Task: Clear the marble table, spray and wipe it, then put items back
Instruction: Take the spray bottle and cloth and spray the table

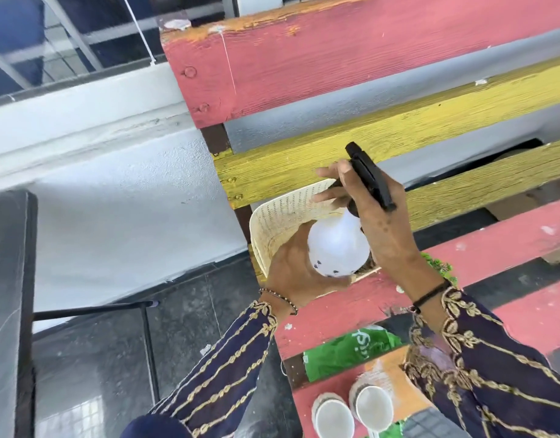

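Note:
A white spray bottle (337, 245) with a black trigger head (368, 177) is held tilted above a red and yellow slatted bench (335, 58). My left hand (296, 273) cups the bottle's rounded base from below. My right hand (376, 213) wraps the neck and black head, fingers by the trigger. Behind the bottle, a cream woven basket (285, 216) rests on the bench slats. The dark marble table (6, 279) shows only as a strip at the left edge.
Two white paper cups (354, 412) and a green packet (348, 349) lie on the near red slats. A green leafy item (438, 267) peeks out beside my right wrist. A black metal table leg (149, 346) stands on the glossy dark floor (98, 374). A white wall runs behind.

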A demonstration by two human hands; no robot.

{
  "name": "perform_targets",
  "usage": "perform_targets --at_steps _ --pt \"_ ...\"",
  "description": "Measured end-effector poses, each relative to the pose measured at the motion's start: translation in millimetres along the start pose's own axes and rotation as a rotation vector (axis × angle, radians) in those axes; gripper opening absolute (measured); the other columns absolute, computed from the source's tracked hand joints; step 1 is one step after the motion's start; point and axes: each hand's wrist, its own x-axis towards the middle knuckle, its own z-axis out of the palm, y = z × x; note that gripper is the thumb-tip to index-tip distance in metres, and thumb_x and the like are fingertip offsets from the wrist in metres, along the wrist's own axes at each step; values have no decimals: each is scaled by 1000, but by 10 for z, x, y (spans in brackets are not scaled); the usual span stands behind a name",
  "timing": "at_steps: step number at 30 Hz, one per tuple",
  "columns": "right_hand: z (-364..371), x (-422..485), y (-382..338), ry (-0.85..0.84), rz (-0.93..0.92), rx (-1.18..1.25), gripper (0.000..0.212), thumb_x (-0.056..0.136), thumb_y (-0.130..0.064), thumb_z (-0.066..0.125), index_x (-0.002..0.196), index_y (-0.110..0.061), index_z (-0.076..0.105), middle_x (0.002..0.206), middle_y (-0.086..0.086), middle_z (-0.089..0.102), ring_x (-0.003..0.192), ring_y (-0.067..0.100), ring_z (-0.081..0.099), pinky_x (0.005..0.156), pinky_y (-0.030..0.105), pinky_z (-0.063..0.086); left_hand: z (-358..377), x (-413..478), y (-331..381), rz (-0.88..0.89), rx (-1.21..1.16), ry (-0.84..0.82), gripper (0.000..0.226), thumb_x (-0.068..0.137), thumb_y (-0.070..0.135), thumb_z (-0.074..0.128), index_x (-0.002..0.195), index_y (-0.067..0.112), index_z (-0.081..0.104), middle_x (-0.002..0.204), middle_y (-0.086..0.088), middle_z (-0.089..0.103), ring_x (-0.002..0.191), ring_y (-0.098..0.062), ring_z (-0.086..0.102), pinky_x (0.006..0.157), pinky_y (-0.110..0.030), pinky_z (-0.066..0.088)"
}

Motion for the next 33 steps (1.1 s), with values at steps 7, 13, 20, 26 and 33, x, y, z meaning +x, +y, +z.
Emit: perform_targets --at_steps 7,13,20,26,33 --pt "-207 -70 135 187 5 -54 26 97 -45 64 101 -21 71 93 4 79 44 22 59 54 34 50 131 66 124 -21 -142 -180 89 54 58 83 130 35 43 113 18 61 99 -1 56 79 -10 42" --pt "-617 -28 -65 224 -26 -114 16 99 -38 64 97 -24 72 92 1 79 38 20 49 47 30 44 234 316 -317 -417 -22 -405 53 79 22 72 128 19 51 128 3 56 116 -15 54 98 -30 41" --pt "-903 -100 5 238 67 -262 31 98 -40 64 79 -15 70 74 15 71 41 21 45 52 35 42 933 656 -387 -880 -89 -206 75 76 39 77 132 3 42 127 -12 56 114 -29 56 82 -31 47" --pt "-920 -235 14 204 111 -325 36 98 -41 63 71 -19 69 74 20 68 45 22 48 55 38 45 946 711 -306 -886 -300 -62 66 83 29 70 141 11 43 131 -10 59 104 -26 65 87 -30 54" --pt "-675 -491 -242 183 81 -353 40 95 -52 62 71 -21 70 65 11 68 40 19 49 47 39 46 191 417 58 -882 -826 107 26 90 41 55 95 18 64 98 -5 64 82 -22 62 68 -35 51"
